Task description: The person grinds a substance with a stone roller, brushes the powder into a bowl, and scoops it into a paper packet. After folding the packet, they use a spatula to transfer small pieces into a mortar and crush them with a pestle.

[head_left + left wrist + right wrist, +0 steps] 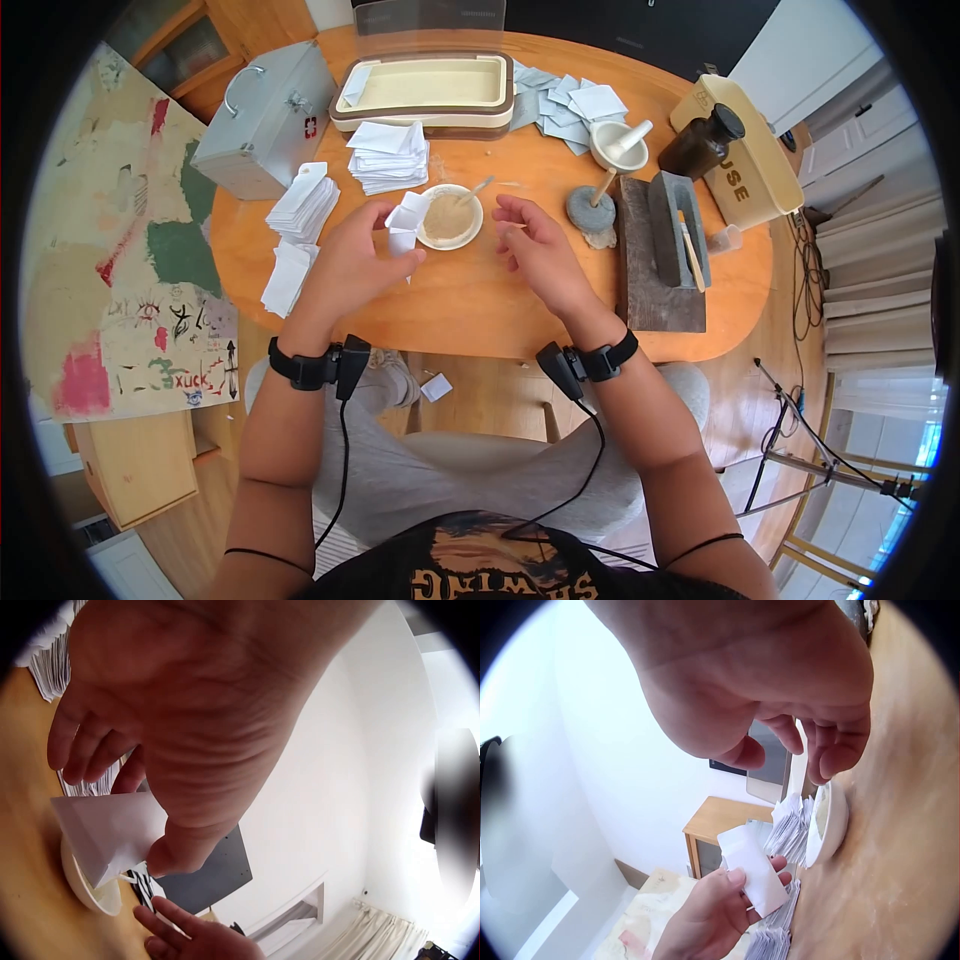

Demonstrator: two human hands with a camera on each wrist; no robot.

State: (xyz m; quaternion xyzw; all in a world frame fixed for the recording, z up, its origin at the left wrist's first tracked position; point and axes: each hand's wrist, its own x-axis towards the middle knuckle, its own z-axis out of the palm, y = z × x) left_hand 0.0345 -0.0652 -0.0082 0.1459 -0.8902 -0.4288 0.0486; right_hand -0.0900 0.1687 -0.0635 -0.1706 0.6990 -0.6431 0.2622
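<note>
My left hand (345, 260) pinches a small folded white paper packet (404, 222) between thumb and fingers, at the left side of a white bowl (453, 246). Pale beige powder (446, 216) lies in the bowl, and a light spoon (481, 188) leans out over its far right rim. In the left wrist view the packet (112, 829) overlaps the bowl. To the right of the bowl, my right hand (545, 255) hovers with loosely bent fingers and nothing in its grasp. From the right wrist, the bowl (838, 825) appears just beyond those fingertips.
Stacks of white paper packets (388, 160) stand left of the bowl. Behind are a cream tray (430, 118) and grey-blue packets (568, 128); a metal case (255, 130) stands far left. Rightward are a mortar (612, 158), round stone (590, 212), stone trough (668, 245) and dark bottle (695, 145).
</note>
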